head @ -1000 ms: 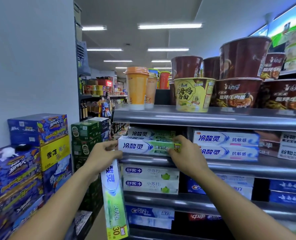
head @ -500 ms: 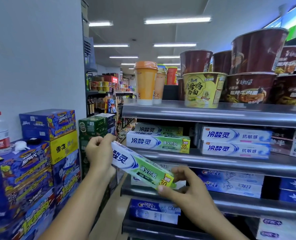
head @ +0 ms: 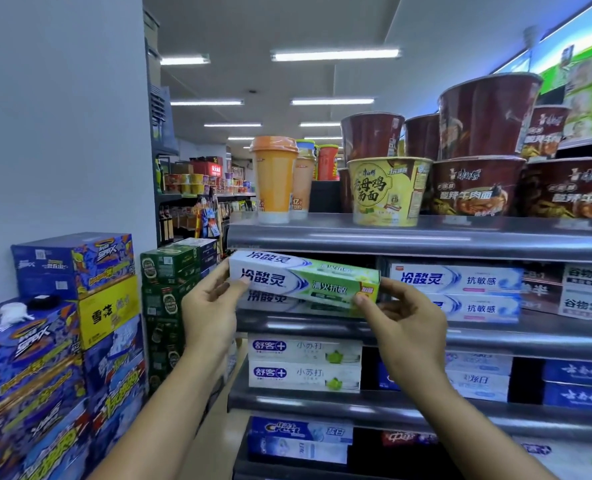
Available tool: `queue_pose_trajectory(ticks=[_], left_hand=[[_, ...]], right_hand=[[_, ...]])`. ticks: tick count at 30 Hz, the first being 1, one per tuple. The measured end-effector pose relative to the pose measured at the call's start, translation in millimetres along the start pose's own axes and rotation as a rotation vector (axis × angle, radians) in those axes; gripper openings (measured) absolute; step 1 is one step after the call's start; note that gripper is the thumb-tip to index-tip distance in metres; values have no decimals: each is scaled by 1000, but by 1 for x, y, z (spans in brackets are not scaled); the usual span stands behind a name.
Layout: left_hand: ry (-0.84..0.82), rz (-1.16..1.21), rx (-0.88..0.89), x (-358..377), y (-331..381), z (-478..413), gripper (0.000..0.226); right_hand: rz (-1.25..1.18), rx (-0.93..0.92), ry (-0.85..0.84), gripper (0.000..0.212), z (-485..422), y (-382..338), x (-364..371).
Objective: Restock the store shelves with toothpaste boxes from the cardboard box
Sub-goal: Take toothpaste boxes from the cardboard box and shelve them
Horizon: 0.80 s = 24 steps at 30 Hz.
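A white and green toothpaste box point(head: 305, 282) is held level at the mouth of the second shelf point(head: 339, 325). My left hand point(head: 211, 303) grips its left end and my right hand point(head: 402, 317) pinches its right end. It sits on top of another box of the same kind point(head: 274, 303), mostly hidden behind it. To the right, two white and blue toothpaste boxes point(head: 457, 292) lie stacked on the same shelf. No cardboard supply box is in view.
Noodle bowls point(head: 388, 190) and drink cups point(head: 274, 181) stand on the shelf above. More toothpaste boxes point(head: 305, 363) fill the lower shelves. Stacked beverage cartons point(head: 73, 306) and green beer cases point(head: 170, 292) line the wall on the left, with a narrow aisle between.
My left hand held a box hanging down while the right pushed one on the shelf. Both hands then took the hanging box, turned it level and raised it to the second shelf.
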<state>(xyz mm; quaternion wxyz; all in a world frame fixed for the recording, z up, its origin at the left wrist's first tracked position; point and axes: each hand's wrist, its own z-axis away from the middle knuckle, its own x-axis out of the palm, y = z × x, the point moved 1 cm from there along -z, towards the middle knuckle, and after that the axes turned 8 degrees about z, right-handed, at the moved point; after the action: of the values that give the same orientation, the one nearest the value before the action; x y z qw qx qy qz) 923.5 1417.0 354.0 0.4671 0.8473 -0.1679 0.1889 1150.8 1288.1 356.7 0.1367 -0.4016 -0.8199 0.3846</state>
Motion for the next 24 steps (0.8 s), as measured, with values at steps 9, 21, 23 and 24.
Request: queue_pose_trajectory(ticks=[9,21,23,24], left_hand=[[-120,-370,14,-6,-25,-36,44],[-33,-428,-70,-22,-34,-59,43],[-20,-419,-115,-20,-37,-64,48],[-16,-404,-138,-19,-39,-67,50]], right_hand=[[455,-168,-52,20,-31,2,19],[700,-9,-158,25,-44,1,32],[730,34,-168,28,-50,-2,39],[738,58,-168,28,-54,-3,43]])
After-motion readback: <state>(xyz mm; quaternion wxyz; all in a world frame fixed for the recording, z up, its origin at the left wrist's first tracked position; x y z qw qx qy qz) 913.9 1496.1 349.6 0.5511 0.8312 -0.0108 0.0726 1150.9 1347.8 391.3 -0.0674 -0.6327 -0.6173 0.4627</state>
